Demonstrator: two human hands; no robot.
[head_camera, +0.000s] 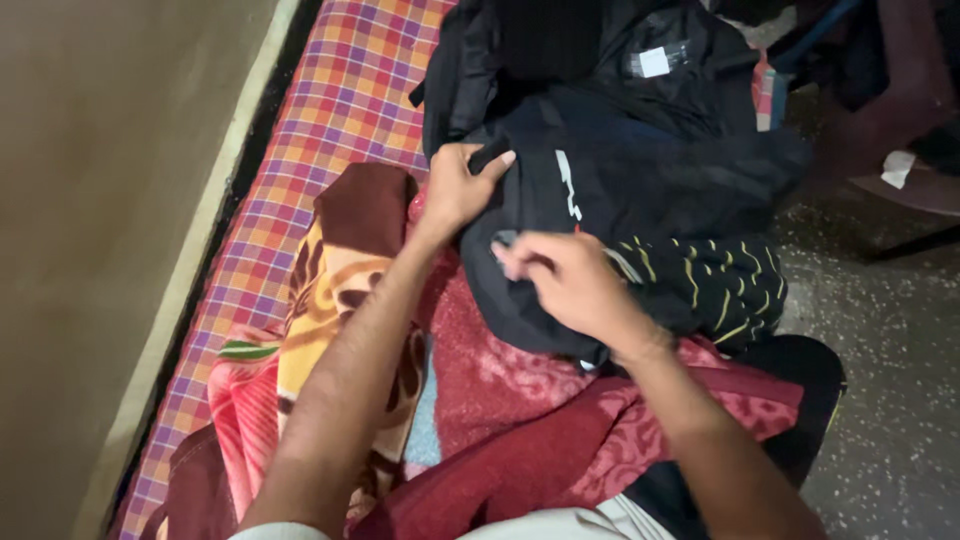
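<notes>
Gripping the upper edge of a dark garment (620, 200), the left hand (455, 190) has its fingers curled shut on the cloth. Lower down, the right hand (570, 285) pinches the same garment — fingers closed on its near edge. It lies on a bed with a checked sheet (340, 100), over a red patterned blanket (500, 380) — a black cloth with yellow stripes (715, 280) sits just beside it.
</notes>
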